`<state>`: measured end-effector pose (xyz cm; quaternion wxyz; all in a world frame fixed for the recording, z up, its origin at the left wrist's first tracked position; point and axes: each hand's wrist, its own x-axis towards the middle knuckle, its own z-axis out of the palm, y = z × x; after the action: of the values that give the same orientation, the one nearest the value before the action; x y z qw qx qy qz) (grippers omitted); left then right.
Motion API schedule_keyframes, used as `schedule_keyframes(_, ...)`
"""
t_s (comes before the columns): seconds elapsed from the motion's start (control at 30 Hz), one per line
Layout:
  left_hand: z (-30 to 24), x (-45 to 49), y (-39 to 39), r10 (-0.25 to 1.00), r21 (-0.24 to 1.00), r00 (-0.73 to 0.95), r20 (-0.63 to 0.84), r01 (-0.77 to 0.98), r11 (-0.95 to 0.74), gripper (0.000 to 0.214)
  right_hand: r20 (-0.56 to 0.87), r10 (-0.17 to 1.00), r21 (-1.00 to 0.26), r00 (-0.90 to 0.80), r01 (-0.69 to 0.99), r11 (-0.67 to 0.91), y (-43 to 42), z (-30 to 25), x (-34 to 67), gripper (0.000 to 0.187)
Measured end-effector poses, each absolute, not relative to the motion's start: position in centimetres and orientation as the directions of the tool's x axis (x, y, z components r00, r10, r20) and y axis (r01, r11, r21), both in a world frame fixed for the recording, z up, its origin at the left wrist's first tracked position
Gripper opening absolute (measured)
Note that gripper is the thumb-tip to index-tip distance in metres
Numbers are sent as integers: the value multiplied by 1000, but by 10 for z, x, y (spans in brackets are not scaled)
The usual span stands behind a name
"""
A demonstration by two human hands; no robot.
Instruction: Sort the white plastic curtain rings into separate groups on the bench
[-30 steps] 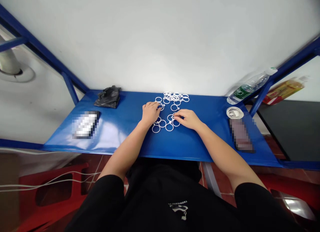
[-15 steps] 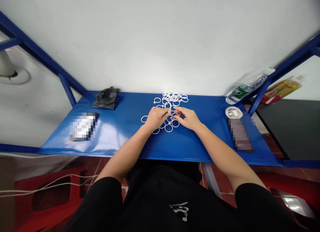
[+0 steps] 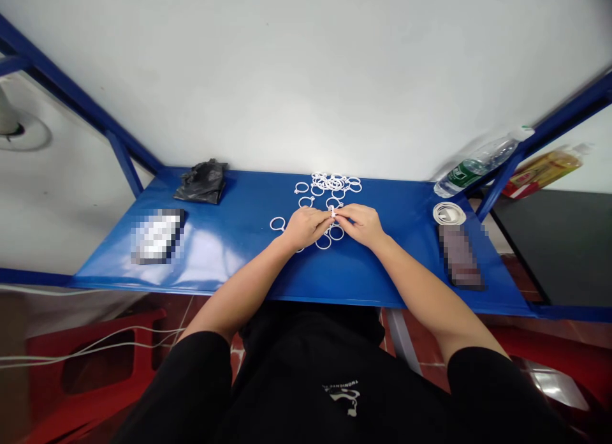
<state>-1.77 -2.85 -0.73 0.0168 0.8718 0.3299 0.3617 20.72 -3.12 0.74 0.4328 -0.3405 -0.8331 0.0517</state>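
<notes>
My left hand (image 3: 306, 226) and my right hand (image 3: 360, 222) meet over the middle of the blue tabletop (image 3: 248, 240), thumbs and fingers pinched together. Between their fingertips is a small white plastic ring (image 3: 333, 210), seen nearly edge-on and partly covered. Several white rings with small eyelets, like curtain rings, lie around the hands. One loose ring (image 3: 277, 224) rests left of my left hand, and another ring (image 3: 323, 241) lies just below the fingertips. Farther back, against the wall, is a heap of rings (image 3: 329, 184). My hands hide some rings beneath them.
A crumpled black plastic bag (image 3: 203, 181) and a blurred-out dark-edged object (image 3: 160, 236) lie at the left. On the right are a clear bottle (image 3: 480, 163), a coiled white cable (image 3: 449, 214) and a blurred-out phone-like object (image 3: 460, 256). Blue frame bars (image 3: 125, 163) flank the table.
My right hand has closed in from the right, and both hands' fingertips now meet at the ring. The ring has moved slightly right and turned from face-on to nearly edge-on.
</notes>
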Motion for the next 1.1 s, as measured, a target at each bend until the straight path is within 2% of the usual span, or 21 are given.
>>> schedule_keyframes(0.17,-9,-18,-24,560,299,389,731,555,-776,28,687,594,-340,-418,539,771,-30,7,208,22)
schedule_keyframes(0.33,-9,-18,-22,506,277,383,773,514,-812,22,680,591,-348,-433,519,781,-31,7,206,22)
schedule_keyframes(0.77,-6,-18,-26,598,342,401,695,547,-764,26,620,647,-425,-444,503,753,-33,9,205,22)
schedule_keyframes(0.93,-5,-15,-28,639,381,387,665,560,-736,26,622,650,-411,-436,525,746,-34,8,204,24)
schedule_keyframes(1.1,-4,-19,-21,656,419,353,667,550,-722,21,537,723,-427,-434,600,676,-26,5,212,25)
